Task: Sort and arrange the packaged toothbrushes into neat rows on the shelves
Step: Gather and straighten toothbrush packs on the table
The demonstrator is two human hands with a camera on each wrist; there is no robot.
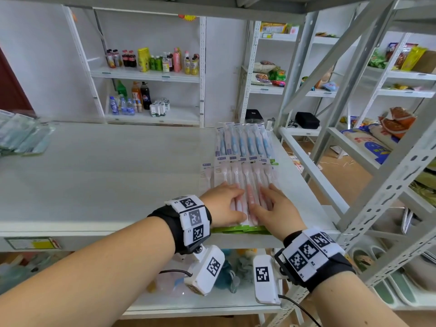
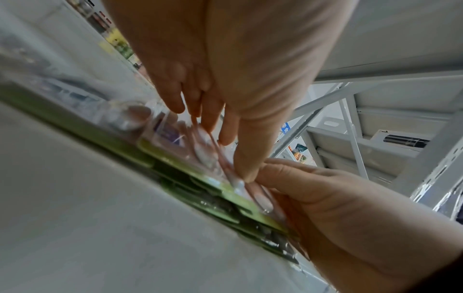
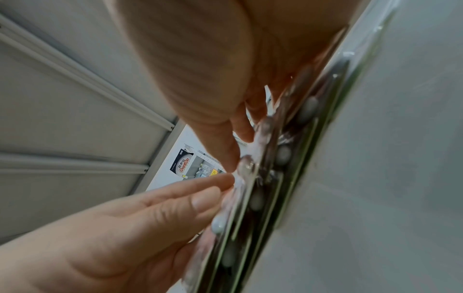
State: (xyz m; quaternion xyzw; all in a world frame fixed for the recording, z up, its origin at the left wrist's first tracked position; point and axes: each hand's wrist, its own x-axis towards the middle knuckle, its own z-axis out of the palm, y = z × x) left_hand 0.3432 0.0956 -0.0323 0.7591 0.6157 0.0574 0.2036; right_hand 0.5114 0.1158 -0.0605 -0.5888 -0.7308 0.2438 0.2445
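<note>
**Both hands flat on the near row of toothbrush packs, right end of the shelf**

The row of pink-handled toothbrushes in clear blister packs with green card backing (image 1: 245,182) lies at the front right of the pale grey metal shelf board (image 1: 106,175), the packs side by side and overlapping, their green lower edges at the shelf's front lip. Directly behind it, touching or slightly overlapped, lies a second row of blue-handled toothbrushes in clear packs (image 1: 244,141), reaching to the back of the board.

The left hand (image 1: 223,204) rests palm-down on the left part of the pink row, fingers extended and lying across the packs. The right hand (image 1: 274,208) rests palm-down on the right part of the same row, fingers likewise straight. The two hands sit close together; in the left wrist view the left thumb tip meets the right hand's fingers (image 2: 288,174) over the blister plastic. Neither hand curls round a pack.

At the far left of the same board lies a loose, fanned heap of pale green toothbrush packs (image 1: 22,135), well apart from the two rows. Beyond stands a white rack with bottled drinks (image 1: 151,60).
</note>
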